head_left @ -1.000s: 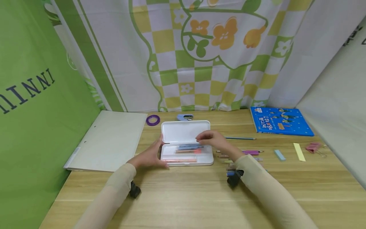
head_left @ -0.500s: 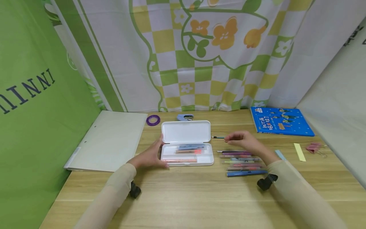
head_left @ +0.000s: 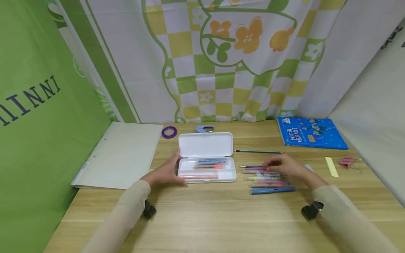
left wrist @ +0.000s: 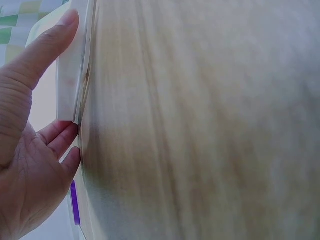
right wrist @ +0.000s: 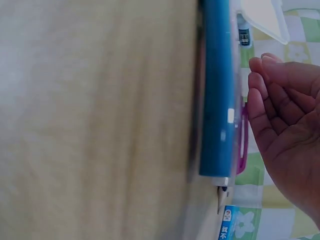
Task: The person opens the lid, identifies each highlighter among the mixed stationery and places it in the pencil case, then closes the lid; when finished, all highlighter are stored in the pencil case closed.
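Steadily, the left hand (head_left: pixel 164 173) grips the left end of the open white pencil case (head_left: pixel 227 175), thumb along the near edge and fingers round the far corner. The right hand (head_left: pixel 284 166) hangs over the far side of the row of pens (head_left: pixel 265 178), fingers loosely bent, with nothing to be seen between them. That row lies just right of the case; a few pens and pencils (head_left: pixel 209 166) lie inside it. For a clean pick-up, I'd pinch one barrel near its middle and lift straight up — neighbours so close could roll — while the other hand keeps the case from sliding. Farther out, the blue book (head_left: pixel 311 133) at back right bears white Chinese characters, the first seemingly 我不; the rest I can't read surely. Dark letters ending "INNI" run across the green cloth (head_left: pixel 19 147) at left — those on the right wall are cut off.
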A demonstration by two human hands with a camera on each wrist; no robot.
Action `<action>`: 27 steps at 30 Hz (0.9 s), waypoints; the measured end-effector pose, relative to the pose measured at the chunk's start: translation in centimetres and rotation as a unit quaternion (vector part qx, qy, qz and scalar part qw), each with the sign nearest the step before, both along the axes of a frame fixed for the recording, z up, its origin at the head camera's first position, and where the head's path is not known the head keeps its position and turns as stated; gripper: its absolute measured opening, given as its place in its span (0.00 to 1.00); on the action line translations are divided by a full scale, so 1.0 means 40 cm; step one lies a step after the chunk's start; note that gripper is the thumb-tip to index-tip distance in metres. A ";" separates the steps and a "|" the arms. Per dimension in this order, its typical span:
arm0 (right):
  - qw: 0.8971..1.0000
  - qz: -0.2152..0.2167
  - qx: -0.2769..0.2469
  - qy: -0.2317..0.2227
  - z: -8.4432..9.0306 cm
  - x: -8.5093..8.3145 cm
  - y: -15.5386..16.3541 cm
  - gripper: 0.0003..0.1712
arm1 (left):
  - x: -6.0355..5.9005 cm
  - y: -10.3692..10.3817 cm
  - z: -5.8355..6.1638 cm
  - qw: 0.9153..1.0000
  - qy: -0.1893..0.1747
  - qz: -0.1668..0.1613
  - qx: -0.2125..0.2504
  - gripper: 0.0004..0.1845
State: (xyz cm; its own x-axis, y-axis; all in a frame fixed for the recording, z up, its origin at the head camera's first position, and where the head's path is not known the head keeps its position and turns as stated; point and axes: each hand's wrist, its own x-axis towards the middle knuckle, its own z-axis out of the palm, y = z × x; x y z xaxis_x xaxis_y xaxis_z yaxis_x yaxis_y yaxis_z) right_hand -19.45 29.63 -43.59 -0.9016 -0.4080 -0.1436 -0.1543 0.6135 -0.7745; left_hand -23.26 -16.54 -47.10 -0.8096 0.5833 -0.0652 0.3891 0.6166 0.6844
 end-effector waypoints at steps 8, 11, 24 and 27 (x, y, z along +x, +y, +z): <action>0.997 0.030 0.032 0.058 -0.019 -0.003 -0.008 0.09 | 0.004 0.000 0.005 1.000 -0.011 0.005 -0.007 0.75; 0.995 0.038 0.053 0.082 -0.018 -0.004 -0.019 0.09 | 0.007 0.000 0.008 1.000 -0.017 0.011 -0.009 0.75; 0.989 0.064 0.078 0.112 -0.025 -0.012 -0.038 0.12 | 0.015 0.004 0.020 1.000 -0.017 0.012 -0.016 0.74; 0.990 0.055 0.077 0.109 -0.027 -0.012 -0.040 0.09 | 0.017 0.005 0.022 1.000 -0.013 0.009 -0.007 0.74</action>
State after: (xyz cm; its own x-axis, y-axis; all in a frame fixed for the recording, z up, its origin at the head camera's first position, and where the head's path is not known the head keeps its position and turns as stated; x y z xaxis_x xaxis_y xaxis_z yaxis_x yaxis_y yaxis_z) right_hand -19.92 28.02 -44.68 -0.8697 -0.4932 -0.0180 -0.3797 0.6919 -0.6141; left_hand -22.60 -16.34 -46.24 -0.8183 0.5670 -0.0941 0.3598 0.6330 0.6855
